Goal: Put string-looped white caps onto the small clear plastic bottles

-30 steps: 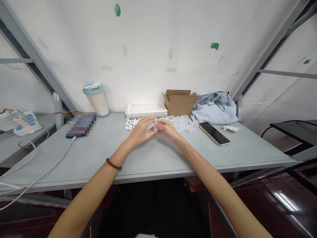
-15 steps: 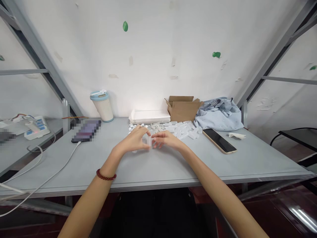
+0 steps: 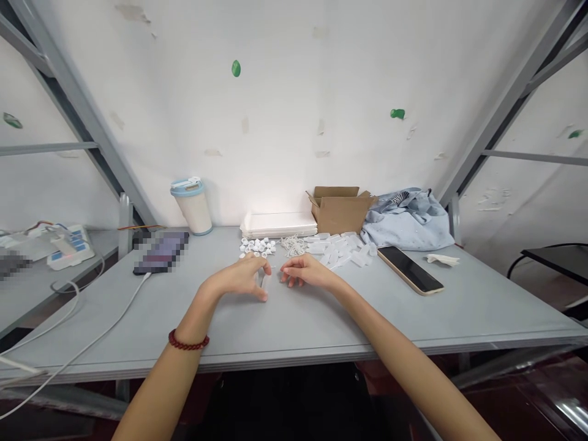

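Observation:
Between the thumb and fingers of my left hand is a small translucent plastic tube, held upright just above the table. My right hand is a short gap to its right, fingers loosely bent and slightly apart, with nothing visible in them; its thumb is mostly hidden. Behind my left hand lie several small white caps. A heap of thin whitish cords sits beyond the gap between my hands. Behind my right hand spreads a pile of similar translucent tubes.
Along the wall stand a lidded cup, a stack of white flat packs, an open cardboard box and a bunched blue cloth. A phone lies right, near crumpled tissue. A cabled phone lies left.
My left hand has drawn leftward and slightly nearer with the tube. My right hand, which was close against the tube, is now apart from it. The view has tipped up slightly.

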Tool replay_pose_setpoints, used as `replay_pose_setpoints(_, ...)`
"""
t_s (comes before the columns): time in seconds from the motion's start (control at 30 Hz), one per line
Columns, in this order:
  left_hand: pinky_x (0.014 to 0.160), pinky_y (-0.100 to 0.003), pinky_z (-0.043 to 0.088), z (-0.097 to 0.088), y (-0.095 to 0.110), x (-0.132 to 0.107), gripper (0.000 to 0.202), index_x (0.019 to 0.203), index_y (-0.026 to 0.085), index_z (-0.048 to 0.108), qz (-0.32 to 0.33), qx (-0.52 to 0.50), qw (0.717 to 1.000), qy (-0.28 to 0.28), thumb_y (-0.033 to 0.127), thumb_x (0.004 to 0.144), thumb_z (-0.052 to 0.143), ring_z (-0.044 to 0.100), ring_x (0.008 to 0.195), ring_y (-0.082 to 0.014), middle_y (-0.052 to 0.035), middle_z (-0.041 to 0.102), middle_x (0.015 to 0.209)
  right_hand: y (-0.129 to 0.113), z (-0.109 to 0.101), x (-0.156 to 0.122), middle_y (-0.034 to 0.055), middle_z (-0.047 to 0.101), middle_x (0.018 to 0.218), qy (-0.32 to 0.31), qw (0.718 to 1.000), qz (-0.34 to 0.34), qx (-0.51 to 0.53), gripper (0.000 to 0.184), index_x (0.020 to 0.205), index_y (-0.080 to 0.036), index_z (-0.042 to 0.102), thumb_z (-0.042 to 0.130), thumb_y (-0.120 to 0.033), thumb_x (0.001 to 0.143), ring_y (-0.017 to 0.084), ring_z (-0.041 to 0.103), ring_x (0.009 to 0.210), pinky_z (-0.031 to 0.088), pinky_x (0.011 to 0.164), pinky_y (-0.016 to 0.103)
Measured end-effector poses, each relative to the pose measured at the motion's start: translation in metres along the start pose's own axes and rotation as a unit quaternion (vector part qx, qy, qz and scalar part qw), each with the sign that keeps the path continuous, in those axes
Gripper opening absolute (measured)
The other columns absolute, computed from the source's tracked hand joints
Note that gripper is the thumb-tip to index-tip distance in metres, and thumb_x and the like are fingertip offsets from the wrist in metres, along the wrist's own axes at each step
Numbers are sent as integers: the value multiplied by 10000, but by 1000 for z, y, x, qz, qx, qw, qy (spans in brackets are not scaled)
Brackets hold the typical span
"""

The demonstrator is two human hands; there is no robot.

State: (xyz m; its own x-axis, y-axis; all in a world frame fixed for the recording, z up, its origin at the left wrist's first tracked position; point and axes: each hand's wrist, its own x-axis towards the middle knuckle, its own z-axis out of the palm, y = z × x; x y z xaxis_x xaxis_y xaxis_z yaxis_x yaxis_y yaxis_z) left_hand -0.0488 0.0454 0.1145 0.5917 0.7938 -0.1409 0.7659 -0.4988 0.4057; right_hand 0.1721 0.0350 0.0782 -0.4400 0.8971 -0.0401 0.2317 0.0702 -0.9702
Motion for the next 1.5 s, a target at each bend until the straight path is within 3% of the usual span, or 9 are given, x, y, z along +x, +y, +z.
replay_pose_setpoints(0.47,874,-365,457,2,-3,1,558,1131,227,563,-28,13,999,-10,345,595,664,494,1083,-285,-73,540,1071,0,0,0,49,706,789,-1,1000,0,-26,185,829,-147,660,599,-322,815,92,605,575,413,500,194)
replay_pose_setpoints(0.87,889,-385,441,0,2,0,491,1080,215,588,4,28,1000,-4,271,594,623,482,1078,-297,-73,579,1049,-3,-3,-2,50,708,780,12,999,6,-35,163,832,-146,663,599,-295,817,93,602,573,418,504,194)
replay_pose_setpoints(1.0,898,-380,433,1,0,0,501,1087,226,588,6,27,1000,-8,314,599,664,478,1077,-290,-66,574,1056,-4,-7,-3,45,704,781,30,999,2,-37,160,858,-146,655,572,-278,825,101,612,587,414,499,196)
replay_pose_setpoints(1.13,907,-373,427,1,1,0,535,1108,234,581,20,10,1000,-4,453,633,690,473,1098,-286,-61,581,1089,-8,-18,-4,38,698,771,83,995,4,-51,129,853,-154,640,549,-238,819,111,618,597,405,495,201)
replay_pose_setpoints(1.23,909,-386,425,4,4,4,471,1082,225,592,25,-3,999,33,508,708,627,475,1100,-288,-67,597,1075,-7,-29,-4,30,698,772,179,978,-2,-111,107,835,-170,639,539,-188,799,138,625,627,438,548,236)
replay_pose_setpoints(1.33,932,-417,415,10,6,10,364,1039,212,601,34,-17,994,101,468,785,556,468,1109,-290,-81,602,1076,-2,-37,-2,52,705,830,271,931,-26,-242,153,835,-173,655,509,-133,810,174,640,745,468,704,288)
replay_pose_setpoints(1.5,925,-444,429,20,8,25,255,997,205,601,62,-24,976,206,347,877,428,478,1093,-280,-87,617,1101,2,-36,0,102,690,1051,262,878,-21,-399,264,969,-165,683,473,-68,842,218,608,1008,436,820,296)
